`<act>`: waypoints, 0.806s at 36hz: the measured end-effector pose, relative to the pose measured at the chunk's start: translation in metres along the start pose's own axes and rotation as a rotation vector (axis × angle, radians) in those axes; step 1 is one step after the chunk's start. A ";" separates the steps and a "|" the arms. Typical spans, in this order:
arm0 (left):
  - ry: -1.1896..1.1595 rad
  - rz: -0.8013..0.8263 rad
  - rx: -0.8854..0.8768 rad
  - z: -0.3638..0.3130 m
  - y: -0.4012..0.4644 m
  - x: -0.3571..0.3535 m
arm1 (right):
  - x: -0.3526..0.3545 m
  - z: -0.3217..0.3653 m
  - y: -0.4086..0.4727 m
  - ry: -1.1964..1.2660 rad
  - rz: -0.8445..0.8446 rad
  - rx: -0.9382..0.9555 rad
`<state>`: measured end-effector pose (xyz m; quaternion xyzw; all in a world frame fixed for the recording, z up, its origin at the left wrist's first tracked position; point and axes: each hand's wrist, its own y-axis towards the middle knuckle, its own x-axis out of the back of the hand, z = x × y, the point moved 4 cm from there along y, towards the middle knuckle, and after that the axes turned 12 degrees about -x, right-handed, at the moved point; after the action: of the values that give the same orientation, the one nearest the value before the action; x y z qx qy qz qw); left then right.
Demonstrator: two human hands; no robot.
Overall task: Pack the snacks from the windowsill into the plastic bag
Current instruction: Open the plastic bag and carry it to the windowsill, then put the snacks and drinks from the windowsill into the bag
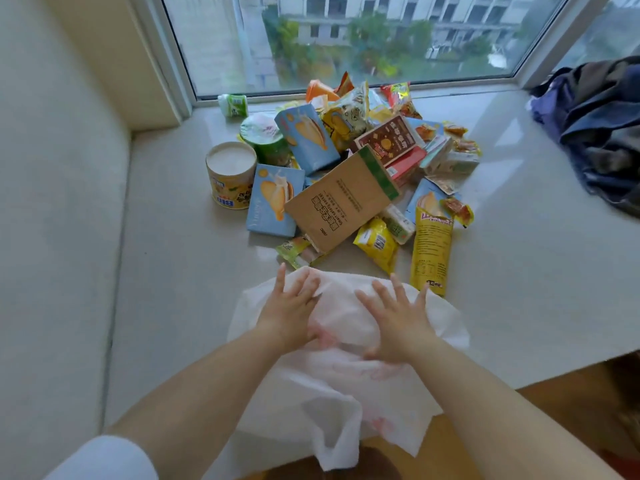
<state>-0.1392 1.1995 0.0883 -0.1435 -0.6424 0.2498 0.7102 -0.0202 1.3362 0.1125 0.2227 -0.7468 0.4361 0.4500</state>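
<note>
On the windowsill, near edge:
Left grip [289, 308]: fingers spread flat, pressing on the plastic bag [346, 344].
Right grip [398, 320]: same deal, spread wide and resting on the bag.
Bag: white, lying crumpled on the windowsill [166, 271], hanging over its front edge.
Snacks [346, 168]: sitting in a messy pile just beyond the bag, by the window.
Clothes [599, 133]: lying bunched up far right.

white translucent plastic bag [346, 327] with faint red print; beyond it a brown paper bag [341, 199] with a green band, pale blue boxes [273, 202], a yellow packet [431, 251]
</note>
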 end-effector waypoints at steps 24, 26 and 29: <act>-0.239 0.124 -0.022 0.026 0.015 -0.049 | -0.064 0.007 0.010 -0.241 0.216 0.036; -0.318 0.080 -0.026 0.028 0.015 -0.044 | -0.054 0.004 0.017 -0.188 0.182 0.090; -0.424 -0.142 0.060 0.037 0.026 -0.021 | -0.029 0.005 0.031 0.039 0.042 0.126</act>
<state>-0.1809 1.2061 0.0619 -0.0210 -0.7781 0.2426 0.5790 -0.0308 1.3467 0.0723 0.2263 -0.7134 0.4958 0.4405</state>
